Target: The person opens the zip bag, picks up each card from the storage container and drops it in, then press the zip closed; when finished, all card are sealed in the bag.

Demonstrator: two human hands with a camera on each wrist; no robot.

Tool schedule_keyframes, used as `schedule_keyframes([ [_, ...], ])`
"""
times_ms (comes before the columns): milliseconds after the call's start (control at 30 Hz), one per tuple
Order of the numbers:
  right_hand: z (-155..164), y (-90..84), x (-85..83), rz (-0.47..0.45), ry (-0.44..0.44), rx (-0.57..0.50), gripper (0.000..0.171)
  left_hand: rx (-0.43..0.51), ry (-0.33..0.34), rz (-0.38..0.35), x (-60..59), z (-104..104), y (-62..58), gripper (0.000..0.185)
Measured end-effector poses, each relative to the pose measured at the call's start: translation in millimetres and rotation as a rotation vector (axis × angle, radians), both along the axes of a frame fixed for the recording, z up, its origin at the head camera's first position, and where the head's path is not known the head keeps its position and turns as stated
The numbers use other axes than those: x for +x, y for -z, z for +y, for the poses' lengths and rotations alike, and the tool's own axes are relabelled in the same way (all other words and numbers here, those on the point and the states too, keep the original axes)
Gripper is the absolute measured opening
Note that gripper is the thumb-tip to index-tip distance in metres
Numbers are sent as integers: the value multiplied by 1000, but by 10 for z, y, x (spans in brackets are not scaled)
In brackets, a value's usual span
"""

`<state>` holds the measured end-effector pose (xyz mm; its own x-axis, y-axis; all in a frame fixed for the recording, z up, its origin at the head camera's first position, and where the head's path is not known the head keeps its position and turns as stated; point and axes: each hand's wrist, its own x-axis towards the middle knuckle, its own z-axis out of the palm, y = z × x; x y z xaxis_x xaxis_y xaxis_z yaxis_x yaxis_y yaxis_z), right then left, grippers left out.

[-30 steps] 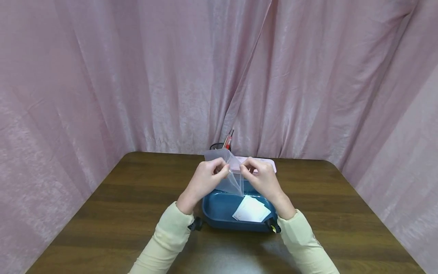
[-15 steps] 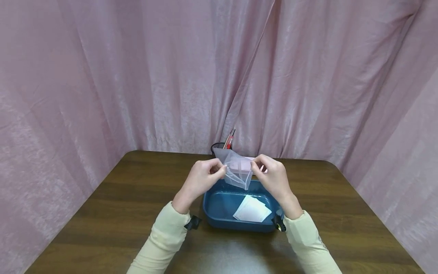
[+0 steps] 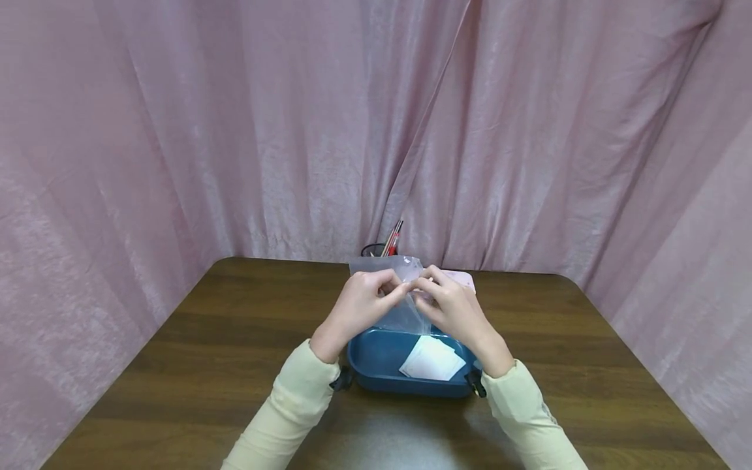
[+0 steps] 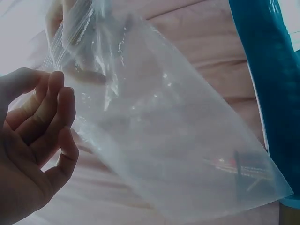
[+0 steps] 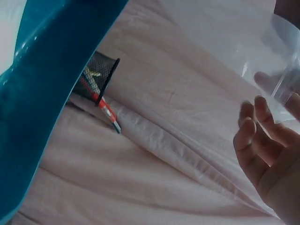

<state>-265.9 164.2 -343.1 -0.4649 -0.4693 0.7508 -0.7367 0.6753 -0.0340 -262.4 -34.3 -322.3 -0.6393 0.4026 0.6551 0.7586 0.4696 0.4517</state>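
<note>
A clear plastic bag (image 3: 398, 295) hangs above the far end of a dark blue tray (image 3: 376, 365). My left hand (image 3: 367, 301) pinches the bag's top edge from the left, and my right hand (image 3: 448, 305) pinches it from the right, fingertips almost meeting. In the left wrist view the bag (image 4: 168, 136) spreads out below my curled fingers (image 4: 51, 112). From the right wrist camera, the bag's edge (image 5: 276, 70) is at my fingers (image 5: 262, 131), with the tray's wall (image 5: 42, 89) on the left. White paper sheets (image 3: 431, 359) lie in the tray.
A black mesh pen holder (image 3: 376, 250) with red pens stands at the table's far edge, also visible as the holder (image 5: 96, 77) from the right wrist. A pink box (image 3: 461, 279) lies behind my right hand. Pink curtain surrounds the brown wooden table (image 3: 205, 352).
My hands have drawn together at the bag's top edge after being spread apart half a second ago. The bag now hangs flatter and lower toward the tray.
</note>
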Motion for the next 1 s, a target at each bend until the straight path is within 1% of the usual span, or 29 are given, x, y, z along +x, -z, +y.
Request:
schedule_keyframes([
  [133, -20, -7, 5, -79, 19, 7, 17, -24, -10, 24, -5, 13, -53, 22],
  [233, -16, -5, 6, -137, 39, 36, 20, -46, -23, 61, -5, 13, -101, 20],
  [267, -10, -1, 5, -159, 39, 46, 21, -55, -29, 75, -3, 13, -119, 19],
  [333, -1, 3, 3, -206, 27, 67, 19, -71, -43, 98, 6, 13, -157, 18],
  [400, 3, 18, -13, -234, -7, 75, 14, -81, -51, 111, 17, 19, -192, 17],
  [433, 4, 26, -21, -243, -39, 65, 14, -83, -51, 115, 24, 23, -204, 17],
  [500, 1, 32, -25, -283, -89, 35, 13, -75, -20, 112, 27, 30, -218, 15],
  [600, 2, 21, -7, -330, -168, -40, 14, -107, 38, 113, 19, 22, -202, 9],
  [633, 5, 11, 4, -343, -177, -66, 14, -126, 60, 111, 13, 12, -191, 13],
  [667, 6, 0, 15, -355, -173, -88, 12, -153, 79, 104, 3, -1, -178, 20],
  [733, 12, -23, 23, -358, -173, -127, 12, -229, 93, 90, -13, -35, -145, 40],
  [800, 21, -41, 28, -367, -153, -156, 7, -299, 100, 54, -26, -77, -115, 64],
  [900, 43, -60, 39, -421, -137, -181, 16, -399, 100, 10, -49, -138, -78, 97],
  [933, 51, -65, 44, -449, -142, -188, 17, -427, 100, 1, -56, -159, -68, 106],
  [1000, 69, -69, 57, -502, -158, -199, 23, -482, 97, 10, -77, -193, -50, 117],
])
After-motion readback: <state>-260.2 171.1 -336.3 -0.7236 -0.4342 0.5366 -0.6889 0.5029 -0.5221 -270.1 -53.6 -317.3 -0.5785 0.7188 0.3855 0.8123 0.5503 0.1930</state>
